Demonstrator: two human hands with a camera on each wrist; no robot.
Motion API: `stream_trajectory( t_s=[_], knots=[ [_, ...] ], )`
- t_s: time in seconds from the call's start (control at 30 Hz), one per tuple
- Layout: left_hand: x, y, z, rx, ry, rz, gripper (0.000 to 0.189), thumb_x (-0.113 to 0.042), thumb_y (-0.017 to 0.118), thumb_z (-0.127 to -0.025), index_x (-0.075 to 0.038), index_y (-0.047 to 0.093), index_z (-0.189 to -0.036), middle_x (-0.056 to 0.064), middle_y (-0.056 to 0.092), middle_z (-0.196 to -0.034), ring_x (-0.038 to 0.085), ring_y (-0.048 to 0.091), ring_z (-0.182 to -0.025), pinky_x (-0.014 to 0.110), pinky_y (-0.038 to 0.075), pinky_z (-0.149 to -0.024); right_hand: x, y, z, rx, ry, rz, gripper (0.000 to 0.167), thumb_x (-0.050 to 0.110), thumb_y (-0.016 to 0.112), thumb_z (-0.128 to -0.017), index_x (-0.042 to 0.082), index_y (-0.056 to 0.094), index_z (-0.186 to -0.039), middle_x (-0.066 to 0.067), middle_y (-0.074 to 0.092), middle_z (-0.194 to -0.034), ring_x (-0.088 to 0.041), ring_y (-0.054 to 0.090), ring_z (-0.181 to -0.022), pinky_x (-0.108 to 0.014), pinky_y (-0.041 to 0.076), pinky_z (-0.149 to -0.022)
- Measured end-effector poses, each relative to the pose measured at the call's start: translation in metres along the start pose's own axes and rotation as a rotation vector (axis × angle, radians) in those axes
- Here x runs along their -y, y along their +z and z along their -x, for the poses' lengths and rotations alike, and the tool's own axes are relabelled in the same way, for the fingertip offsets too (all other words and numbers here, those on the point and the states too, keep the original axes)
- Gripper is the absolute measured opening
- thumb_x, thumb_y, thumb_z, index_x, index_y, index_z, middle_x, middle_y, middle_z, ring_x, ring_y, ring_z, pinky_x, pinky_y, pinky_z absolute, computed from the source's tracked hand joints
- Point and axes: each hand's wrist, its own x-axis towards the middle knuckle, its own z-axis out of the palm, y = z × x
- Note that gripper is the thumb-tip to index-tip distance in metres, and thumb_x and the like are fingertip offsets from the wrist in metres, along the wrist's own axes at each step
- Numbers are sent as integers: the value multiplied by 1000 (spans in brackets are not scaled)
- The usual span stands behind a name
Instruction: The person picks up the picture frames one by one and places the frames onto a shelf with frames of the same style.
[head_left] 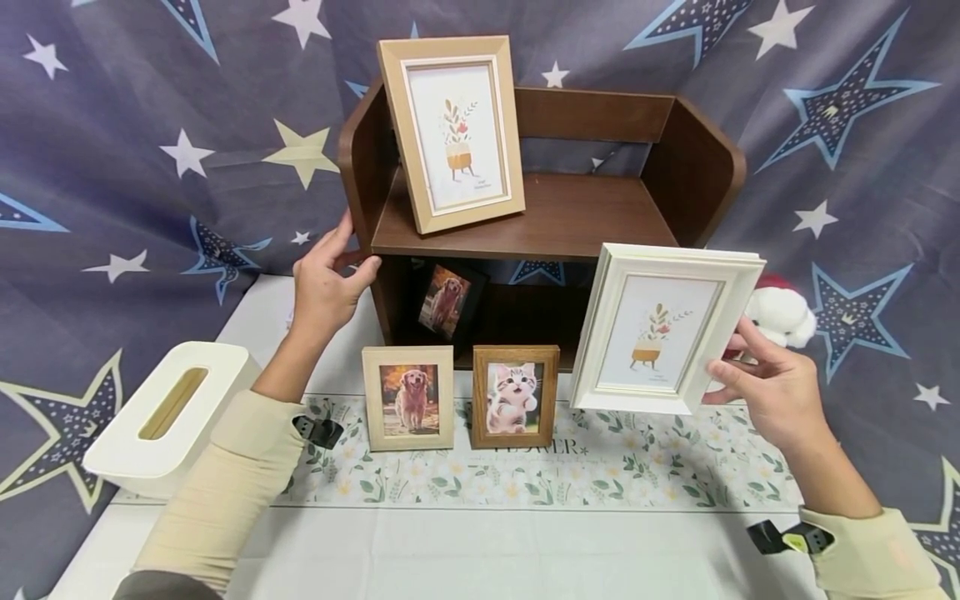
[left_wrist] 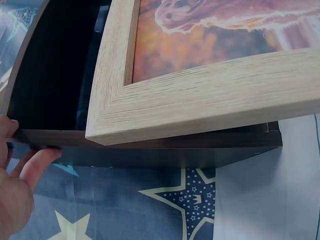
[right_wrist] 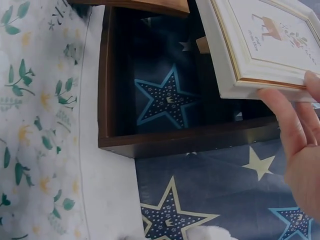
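Observation:
My right hand pinches the right edge of a white picture frame with a potted-plant print. In the head view it is held up in front of the right part of a dark brown two-tier shelf. At the shelf's left side, my left hand grips the side panel near the middle board; in the left wrist view its fingertips touch the panel edge. A tan picture frame with the same print leans on the upper tier at the left. Inside the lower tier stands a dark frame with a dog photo.
Before the shelf stand a pale wood frame with a dog photo and a brown wood frame with a cat photo, on a floral mat. A white tissue box is at left, a white plush toy at right.

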Motion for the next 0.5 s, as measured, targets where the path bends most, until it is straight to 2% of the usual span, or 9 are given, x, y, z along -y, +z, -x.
stream_trajectory(
  t_s=[0.27,0.33,0.4,0.5],
  knots=[
    [1,0,0,-13,16,-4,70,5,75,-85,-15,52,-148,11,63,-142,38,72,-106,5,53,-87,11,0,-10,105,-114,-113,68,-28,61,-83,-6,45,-146,-6,77,-112,-17,78,-90,-32,62,-54],
    [1,0,0,-13,13,-4,70,5,76,-85,-14,52,-148,11,63,-142,38,72,-106,5,53,-87,15,0,-12,94,-120,-91,69,-28,62,-82,-5,46,-145,-6,77,-111,-16,78,-89,-31,62,-54],
    [1,0,0,-12,10,-4,70,4,76,-85,-14,52,-148,11,63,-142,38,72,-105,5,53,-87,19,-1,-15,117,-143,-147,71,-33,58,-81,-8,45,-146,-10,76,-112,-19,78,-90,-33,62,-55],
    [1,1,0,-11,10,-9,70,4,76,-85,-13,52,-148,11,63,-142,37,72,-106,5,53,-87,27,0,-18,94,-149,-113,72,-33,59,-80,-9,45,-145,-8,76,-110,-18,78,-88,-32,62,-54]
  ],
)
